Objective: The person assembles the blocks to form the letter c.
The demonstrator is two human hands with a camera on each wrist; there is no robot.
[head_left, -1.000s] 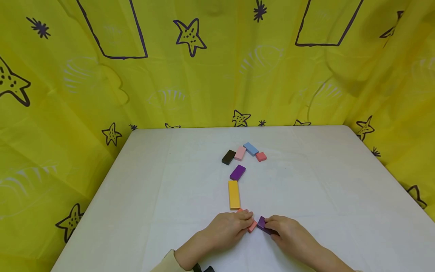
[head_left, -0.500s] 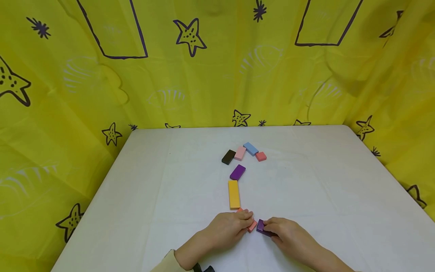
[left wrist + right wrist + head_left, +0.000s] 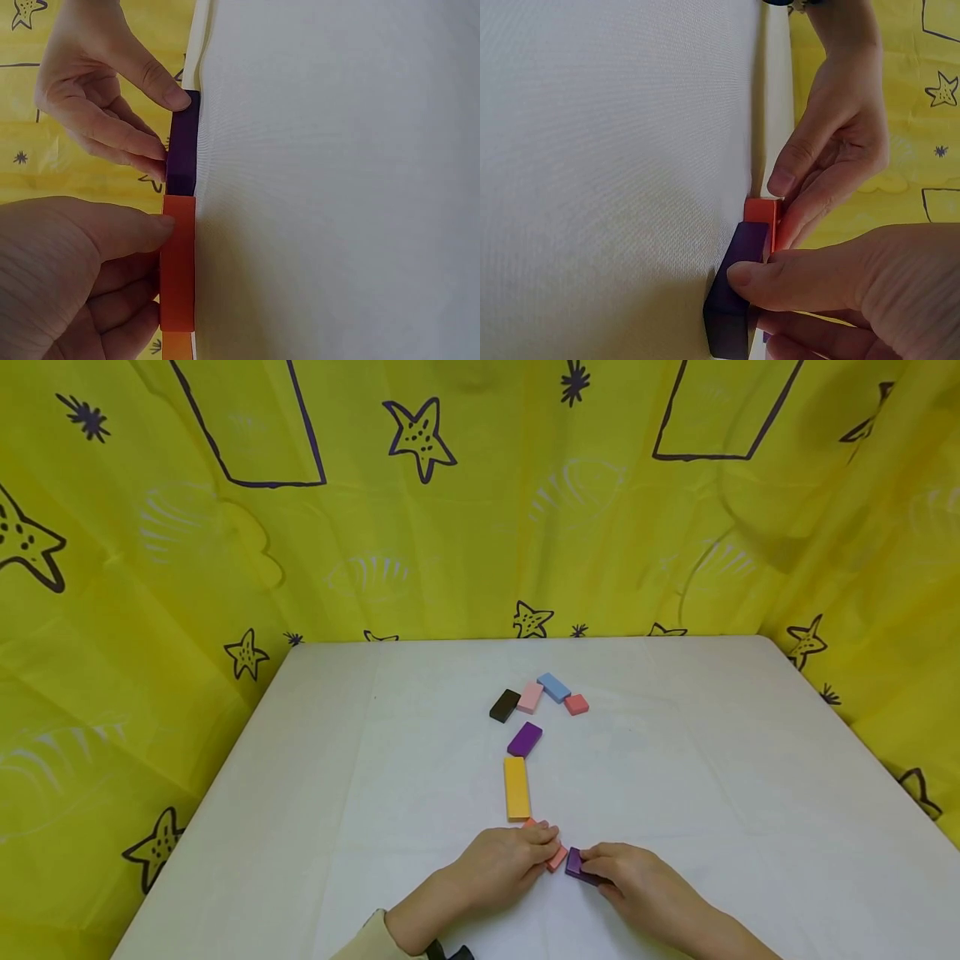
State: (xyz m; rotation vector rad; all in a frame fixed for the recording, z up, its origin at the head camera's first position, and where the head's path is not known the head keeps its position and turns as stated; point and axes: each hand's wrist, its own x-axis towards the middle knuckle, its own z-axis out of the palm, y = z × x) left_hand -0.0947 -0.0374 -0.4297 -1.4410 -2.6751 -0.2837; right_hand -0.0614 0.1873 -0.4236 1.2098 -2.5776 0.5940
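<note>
My left hand holds an orange-red block flat on the white table, thumb on one long side and fingers on the other in the left wrist view. Its fingers hide much of that block in the head view. To its right, my right hand pinches a purple block between thumb and fingers. The purple block lies on the table at an angle to the orange-red one. From the head view, a narrow gap separates their near ends.
A yellow block meets the orange-red block's far end, with another purple block beyond it. Farther back lie a black block, a pink block, a blue block and a small red block. A yellow curtain surrounds the table.
My right hand has shifted slightly toward me with the purple block, which has turned a little and now stands just apart from the orange-red block. The left hand has stayed still.
</note>
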